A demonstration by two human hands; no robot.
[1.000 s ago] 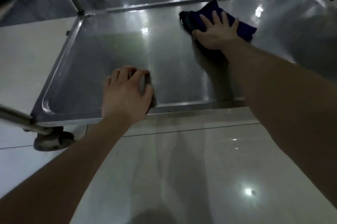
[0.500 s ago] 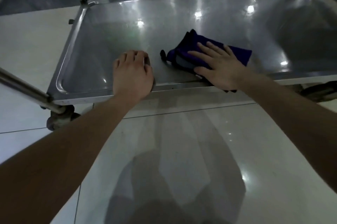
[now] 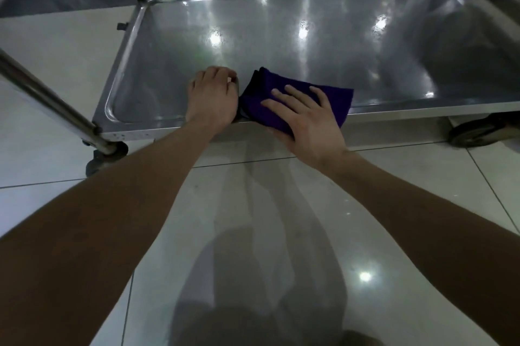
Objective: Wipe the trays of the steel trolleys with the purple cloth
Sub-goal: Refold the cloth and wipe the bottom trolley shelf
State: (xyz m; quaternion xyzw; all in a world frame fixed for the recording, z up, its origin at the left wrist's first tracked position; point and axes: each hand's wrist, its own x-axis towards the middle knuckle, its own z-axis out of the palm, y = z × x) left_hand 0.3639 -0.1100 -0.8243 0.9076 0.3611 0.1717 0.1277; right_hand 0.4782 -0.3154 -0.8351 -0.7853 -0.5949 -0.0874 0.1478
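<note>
The folded purple cloth (image 3: 336, 102) lies on the tray's (image 3: 281, 44) near rim, about midway along it, partly on the tray's steel floor and partly draped over the edge. The right hand (image 3: 308, 120) presses it flat with straight, spread fingers, clasping nothing. Just left of the cloth, the left hand (image 3: 212, 101) curls its fingers over the same rim, grasping the tray. A steel post (image 3: 47, 101) slants up from the tray's near left corner, a caster (image 3: 102, 161) under it; another caster (image 3: 475, 132) sits under the near right corner
</note>
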